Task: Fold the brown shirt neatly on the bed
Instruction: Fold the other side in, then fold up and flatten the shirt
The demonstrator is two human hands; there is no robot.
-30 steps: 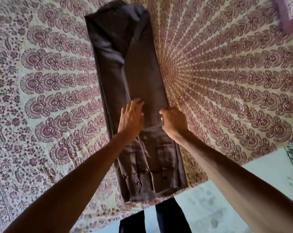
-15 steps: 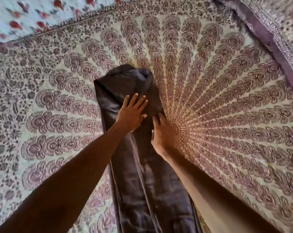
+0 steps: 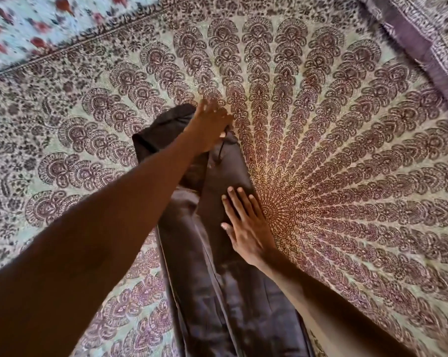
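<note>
The brown shirt lies on the patterned bedspread as a long narrow strip, folded lengthwise and running away from me. My left hand is stretched over the shirt's far end by the collar. It is blurred, its fingers look extended, and their tips reach past the cloth onto the bedspread. My right hand lies flat on the shirt's right edge about halfway along, fingers straight and spread. My left forearm hides part of the strip's left side.
A purple-bordered printed cloth lies at the top right corner. At the top left a light floral sheet shows beyond the bedspread's border. The shirt's near end runs out of view at the bottom.
Both hands slid up the shirt from its lower half. The left hand went on to the far end, and the right hand has flattened on the right edge. My view moved forward over the bed.
</note>
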